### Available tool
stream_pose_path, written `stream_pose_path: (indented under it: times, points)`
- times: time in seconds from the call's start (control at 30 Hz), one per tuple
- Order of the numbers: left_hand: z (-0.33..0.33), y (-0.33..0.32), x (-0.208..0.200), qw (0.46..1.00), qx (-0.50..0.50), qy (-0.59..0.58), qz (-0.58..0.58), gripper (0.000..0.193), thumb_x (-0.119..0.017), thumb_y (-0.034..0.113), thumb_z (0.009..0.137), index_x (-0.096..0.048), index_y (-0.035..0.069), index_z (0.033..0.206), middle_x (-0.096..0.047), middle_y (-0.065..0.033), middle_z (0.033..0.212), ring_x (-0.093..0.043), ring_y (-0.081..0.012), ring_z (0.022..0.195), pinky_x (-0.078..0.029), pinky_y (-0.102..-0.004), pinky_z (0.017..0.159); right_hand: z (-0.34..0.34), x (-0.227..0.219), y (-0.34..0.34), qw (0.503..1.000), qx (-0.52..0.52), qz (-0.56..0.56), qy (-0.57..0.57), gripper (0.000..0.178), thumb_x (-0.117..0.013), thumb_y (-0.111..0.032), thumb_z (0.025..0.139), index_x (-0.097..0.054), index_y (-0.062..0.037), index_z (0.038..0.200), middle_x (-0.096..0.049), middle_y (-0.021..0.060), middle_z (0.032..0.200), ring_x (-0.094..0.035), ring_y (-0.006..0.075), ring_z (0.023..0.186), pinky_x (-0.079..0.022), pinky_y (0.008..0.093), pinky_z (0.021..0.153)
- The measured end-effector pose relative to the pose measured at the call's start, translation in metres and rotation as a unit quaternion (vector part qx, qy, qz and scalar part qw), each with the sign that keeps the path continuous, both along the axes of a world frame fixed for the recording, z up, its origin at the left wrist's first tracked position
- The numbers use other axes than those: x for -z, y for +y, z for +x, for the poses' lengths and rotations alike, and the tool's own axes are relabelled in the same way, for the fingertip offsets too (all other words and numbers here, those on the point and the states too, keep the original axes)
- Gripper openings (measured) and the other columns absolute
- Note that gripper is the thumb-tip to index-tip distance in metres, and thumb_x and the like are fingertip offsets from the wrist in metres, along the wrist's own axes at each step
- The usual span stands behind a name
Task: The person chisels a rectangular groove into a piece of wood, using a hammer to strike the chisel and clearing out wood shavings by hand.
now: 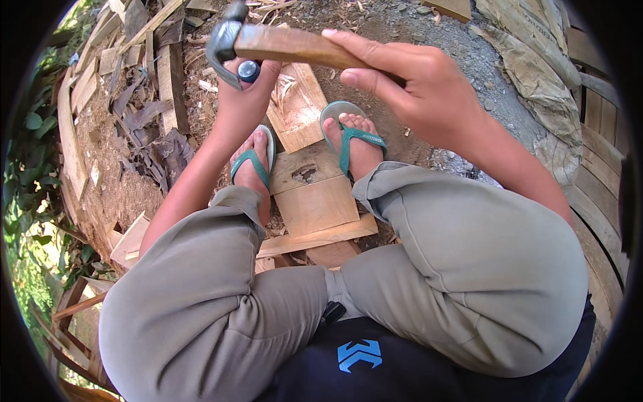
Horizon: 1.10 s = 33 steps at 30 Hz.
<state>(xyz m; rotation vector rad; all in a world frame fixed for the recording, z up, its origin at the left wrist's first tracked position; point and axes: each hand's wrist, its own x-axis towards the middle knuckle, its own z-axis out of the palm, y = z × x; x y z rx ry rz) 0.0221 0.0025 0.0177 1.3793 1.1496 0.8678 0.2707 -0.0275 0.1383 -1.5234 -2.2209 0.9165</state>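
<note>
My right hand (432, 84) is wrapped round the wooden handle of a claw hammer (288, 45), thumb and forefinger laid along it. The dark metal head hangs just over my left hand (242, 104), which is closed round an upright tool that looks like a chisel (248, 71). Only its round metal butt end with a bluish rim shows; its lower part is hidden. Below and beside that hand lies a pale wooden board (301, 114), with a rough, shaved hollow and curled shavings on its face. My sandalled feet flank the board's near end.
Under the board sits a wooden block (318, 201) with a dark knot hole, and a wood strip (321, 236) crosses nearer me. Scrap planks (171, 87) and dry leaves litter the left. Crumpled sheeting (536, 74) and stacked boards (599, 161) line the right.
</note>
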Motion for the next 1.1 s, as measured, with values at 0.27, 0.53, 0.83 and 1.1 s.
stream_pose_path:
  times: [0.27,0.53,0.83,1.1]
  points:
    - [-0.008,0.002,0.004,0.998,0.038,0.032,0.038,0.02,-0.065,0.022,0.102,-0.067,0.003,0.104,-0.067,0.0013,0.084,-0.063,-0.0063,0.08,-0.051,-0.025,0.07,-0.009,0.001,0.001,1.0,-0.008,-0.001,0.012,0.047,-0.068,-0.02,0.098,-0.06,-0.0143,0.144,-0.074,0.0143,0.094,-0.065,0.0238,0.072,-0.052,0.0333,0.069]
    - [-0.047,0.012,0.002,0.991,0.117,0.038,-0.055,0.021,-0.074,0.022,0.094,-0.068,0.004,0.104,-0.068,-0.0014,0.083,-0.063,-0.0091,0.076,-0.052,-0.0281,0.07,-0.019,0.0,-0.001,0.993,-0.02,-0.116,0.012,0.046,-0.066,-0.02,0.099,-0.059,-0.0094,0.143,-0.076,0.0148,0.101,-0.07,0.0195,0.081,-0.054,0.0317,0.075]
    - [-0.126,0.006,0.036,0.969,-0.074,-0.16,-0.17,0.03,-0.058,0.032,0.106,-0.054,0.009,0.088,-0.061,-0.003,0.084,-0.071,-0.0222,0.101,-0.056,-0.0328,0.087,-0.005,0.022,-0.001,0.978,0.088,-0.073,0.174,0.045,-0.064,-0.021,0.102,-0.058,-0.0055,0.144,-0.072,0.0082,0.121,-0.066,0.0121,0.103,-0.053,0.0279,0.091]
    - [-0.075,0.038,-0.013,0.996,0.085,-0.008,-0.025,0.032,-0.06,0.027,0.106,-0.057,0.007,0.081,-0.059,-0.0019,0.076,-0.07,-0.0176,0.089,-0.052,-0.0325,0.081,-0.004,0.01,0.01,0.959,0.128,-0.134,0.214,0.049,-0.066,-0.017,0.102,-0.053,0.0057,0.143,-0.068,0.0106,0.128,-0.06,0.0087,0.111,-0.049,0.0243,0.095]
